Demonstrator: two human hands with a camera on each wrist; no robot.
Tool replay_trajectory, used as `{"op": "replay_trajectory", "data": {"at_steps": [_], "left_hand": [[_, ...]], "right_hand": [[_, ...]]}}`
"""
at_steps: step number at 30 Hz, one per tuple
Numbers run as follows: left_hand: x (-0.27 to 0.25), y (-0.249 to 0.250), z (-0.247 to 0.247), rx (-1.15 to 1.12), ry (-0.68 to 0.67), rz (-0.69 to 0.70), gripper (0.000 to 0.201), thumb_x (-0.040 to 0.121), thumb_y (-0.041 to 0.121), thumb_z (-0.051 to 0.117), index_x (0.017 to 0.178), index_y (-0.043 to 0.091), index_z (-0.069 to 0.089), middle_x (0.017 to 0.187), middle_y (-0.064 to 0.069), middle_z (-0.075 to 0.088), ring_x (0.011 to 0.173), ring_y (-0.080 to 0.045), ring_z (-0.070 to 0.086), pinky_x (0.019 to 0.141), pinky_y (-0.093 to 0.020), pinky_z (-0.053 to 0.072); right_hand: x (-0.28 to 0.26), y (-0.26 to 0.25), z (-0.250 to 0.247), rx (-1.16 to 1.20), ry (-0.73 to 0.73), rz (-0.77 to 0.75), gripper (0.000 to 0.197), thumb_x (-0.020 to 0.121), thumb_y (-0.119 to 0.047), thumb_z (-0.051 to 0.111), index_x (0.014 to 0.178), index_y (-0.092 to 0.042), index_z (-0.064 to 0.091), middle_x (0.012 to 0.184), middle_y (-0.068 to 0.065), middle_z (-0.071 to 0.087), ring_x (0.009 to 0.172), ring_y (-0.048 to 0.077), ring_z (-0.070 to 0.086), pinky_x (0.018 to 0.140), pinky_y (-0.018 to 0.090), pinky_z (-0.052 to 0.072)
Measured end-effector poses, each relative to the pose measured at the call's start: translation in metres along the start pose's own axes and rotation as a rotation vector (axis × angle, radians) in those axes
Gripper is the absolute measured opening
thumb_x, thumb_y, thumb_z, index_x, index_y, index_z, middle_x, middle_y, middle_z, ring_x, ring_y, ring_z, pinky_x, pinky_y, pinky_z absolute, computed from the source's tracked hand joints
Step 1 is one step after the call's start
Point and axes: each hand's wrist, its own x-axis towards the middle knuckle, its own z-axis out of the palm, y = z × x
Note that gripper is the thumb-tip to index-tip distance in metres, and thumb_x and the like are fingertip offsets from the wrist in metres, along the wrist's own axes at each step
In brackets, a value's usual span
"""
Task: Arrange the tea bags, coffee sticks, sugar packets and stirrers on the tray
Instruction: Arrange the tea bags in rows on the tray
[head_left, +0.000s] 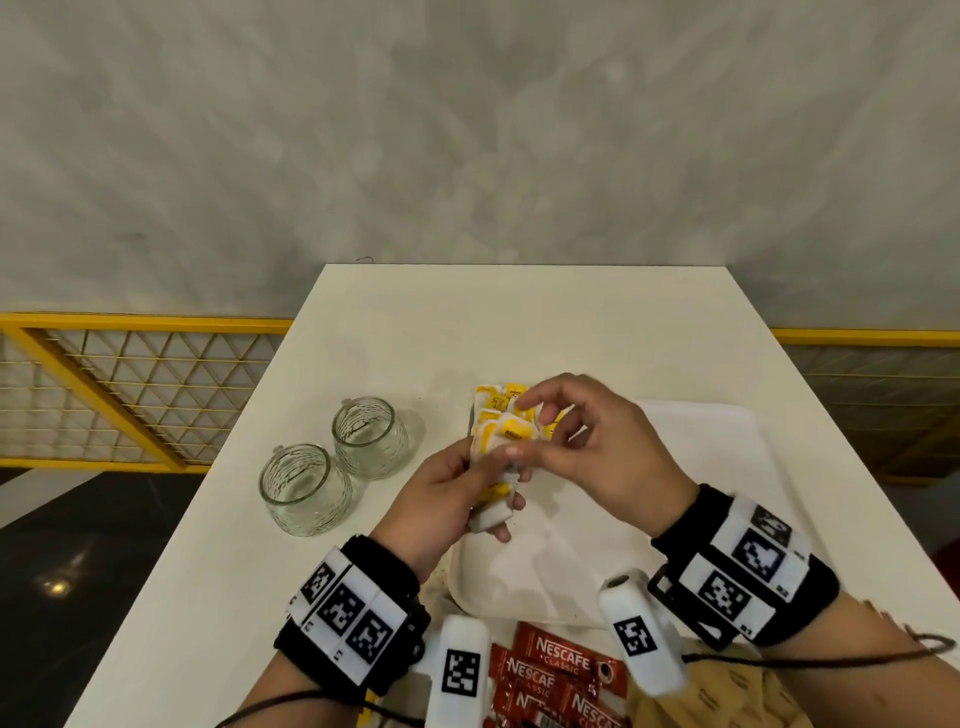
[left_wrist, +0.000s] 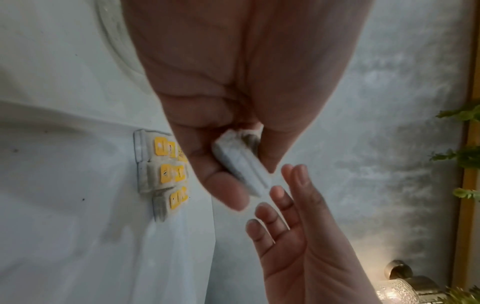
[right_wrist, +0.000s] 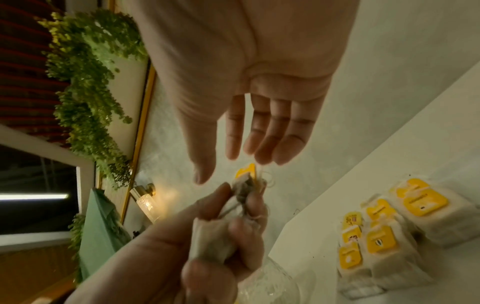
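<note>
On the table (head_left: 519, 322), the tray (head_left: 727, 431) sat near centre. Tea bags (head_left: 501, 410) lay at its eleven o'clock corner, seemingly on the tray. Two glass jars (head_left: 332, 467) stood off it at nine o'clock, side by side. Coffee sticks (head_left: 550, 675) lay at six o'clock, just off its near edge.

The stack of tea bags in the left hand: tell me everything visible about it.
The stack of tea bags is a small bundle of white, papery sachets with yellow tags, pressed flat together. The left hand grips it, fingers curled round its lower half, above the white tray. The right hand hovers at its top end.
</note>
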Motion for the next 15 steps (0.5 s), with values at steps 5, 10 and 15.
{"op": "replay_trajectory", "data": {"at_steps": [5,10,15], "left_hand": [[0.0,0.001,0.001,-0.099,-0.002,-0.007,0.03,0.082,0.028,0.061,0.101,0.006,0.068,0.087,-0.013,0.069,0.08,-0.028,0.068,0.056,-0.033,0.055],[0.002,0.001,-0.001,-0.17,0.038,-0.048,0.032,0.096,0.029,0.049,0.103,0.001,0.063,0.089,-0.017,0.07,0.071,-0.029,0.067,0.053,-0.034,0.056],[0.003,0.003,-0.003,-0.161,0.049,-0.049,0.036,0.098,0.032,0.048,0.103,0.003,0.068,0.092,-0.015,0.072,0.069,-0.023,0.066,0.053,-0.033,0.056]], "right_hand": [[-0.006,0.005,0.006,-0.092,-0.06,0.006,0.02,0.071,-0.023,0.083,0.088,-0.024,0.072,0.079,-0.004,0.066,0.064,0.01,0.059,0.063,0.014,0.045],[-0.007,0.008,0.003,-0.012,-0.088,0.016,0.015,0.077,-0.01,0.077,0.083,-0.023,0.073,0.076,-0.003,0.07,0.065,0.004,0.057,0.065,0.01,0.043],[-0.012,0.011,-0.001,-0.012,-0.032,-0.025,0.018,0.077,-0.011,0.079,0.079,-0.028,0.072,0.072,-0.004,0.068,0.062,0.003,0.055,0.061,0.009,0.041]]}}
